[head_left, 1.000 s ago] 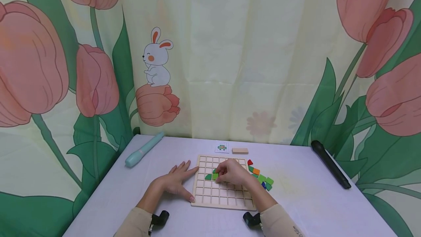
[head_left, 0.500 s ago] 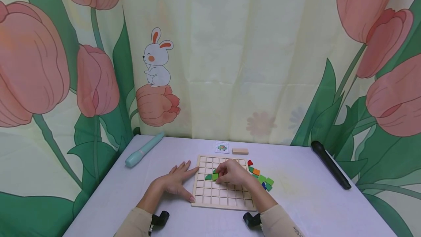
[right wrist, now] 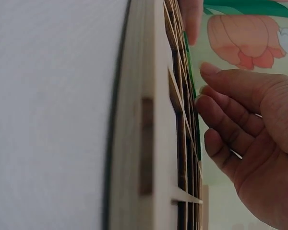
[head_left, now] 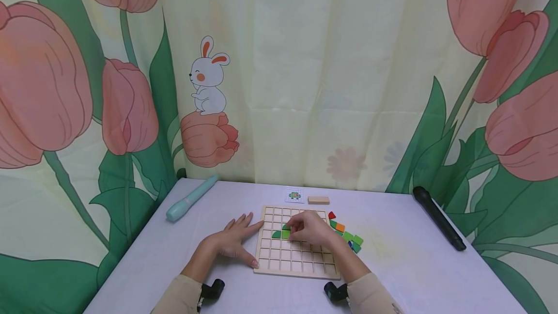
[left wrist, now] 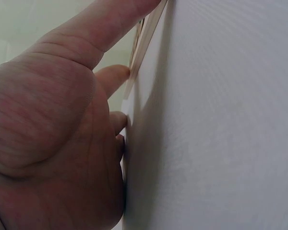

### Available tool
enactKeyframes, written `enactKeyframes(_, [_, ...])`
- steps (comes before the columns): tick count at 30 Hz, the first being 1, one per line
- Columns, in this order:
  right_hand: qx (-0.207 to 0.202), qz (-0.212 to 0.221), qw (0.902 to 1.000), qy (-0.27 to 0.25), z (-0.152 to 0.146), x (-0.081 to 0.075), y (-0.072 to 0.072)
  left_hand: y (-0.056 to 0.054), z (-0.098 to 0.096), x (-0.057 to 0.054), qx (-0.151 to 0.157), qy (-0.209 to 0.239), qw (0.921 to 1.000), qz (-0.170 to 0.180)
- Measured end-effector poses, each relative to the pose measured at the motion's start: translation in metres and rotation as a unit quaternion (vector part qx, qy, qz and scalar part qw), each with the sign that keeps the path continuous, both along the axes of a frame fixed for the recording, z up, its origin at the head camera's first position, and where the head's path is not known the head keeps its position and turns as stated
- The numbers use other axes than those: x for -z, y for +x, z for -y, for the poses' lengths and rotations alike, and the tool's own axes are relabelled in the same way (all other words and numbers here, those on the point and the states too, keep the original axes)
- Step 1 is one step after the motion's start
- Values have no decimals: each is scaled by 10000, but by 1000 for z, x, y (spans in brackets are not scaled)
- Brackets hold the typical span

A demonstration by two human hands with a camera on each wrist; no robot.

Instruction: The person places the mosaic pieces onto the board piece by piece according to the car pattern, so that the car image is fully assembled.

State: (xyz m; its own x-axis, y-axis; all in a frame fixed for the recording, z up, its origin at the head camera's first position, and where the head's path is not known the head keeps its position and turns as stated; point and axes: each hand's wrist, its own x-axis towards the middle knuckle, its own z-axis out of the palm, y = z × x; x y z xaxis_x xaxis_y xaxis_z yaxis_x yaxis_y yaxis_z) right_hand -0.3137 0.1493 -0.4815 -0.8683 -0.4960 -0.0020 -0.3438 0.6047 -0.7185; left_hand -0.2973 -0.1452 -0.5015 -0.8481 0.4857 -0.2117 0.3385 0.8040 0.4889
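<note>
A wooden grid board (head_left: 296, 269) lies on the white table between the hands. Spread along its left edge, my left hand (head_left: 237, 240) touches the frame with thumb and index finger; the left wrist view shows the thumb (left wrist: 110, 28) against the board's side. My right hand (head_left: 310, 228) is over the middle of the grid, fingers loosely bent and fingertips (right wrist: 204, 103) right at the green tiles. Nothing shows between its thumb and fingers. Set in the grid are a light green tile (head_left: 286, 234) and dark green rounded tiles, one (head_left: 276, 234) to its left, another (head_left: 285, 227) above.
Loose tiles lie right of the board, including a red one (head_left: 332, 215), an orange one (head_left: 340, 227) and a light green one (head_left: 358, 240). Behind it are a pattern card (head_left: 294, 195) and a wooden block (head_left: 318, 200). A pale blue stick (head_left: 192, 199) and black stick (head_left: 439, 219) flank them.
My right hand has shifted slightly right, uncovering a little more of the light green tile. The left hand and the board have stayed put.
</note>
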Motion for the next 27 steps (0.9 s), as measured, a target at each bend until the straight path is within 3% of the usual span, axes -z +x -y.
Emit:
enactKeyframes(8, [293,-522,9980,-195,-14,-11,1,1,-2,-1,-90,-31,10000,-19])
enactKeyframes(15, [741,-1056,9907,-433,-27,-18,2,1,0,-1,-67,1,10000,-37])
enactKeyframes(27, [1630,-1162,9793,-290,-63,-19,-2,1,-1,0,-58,18,10000,-41])
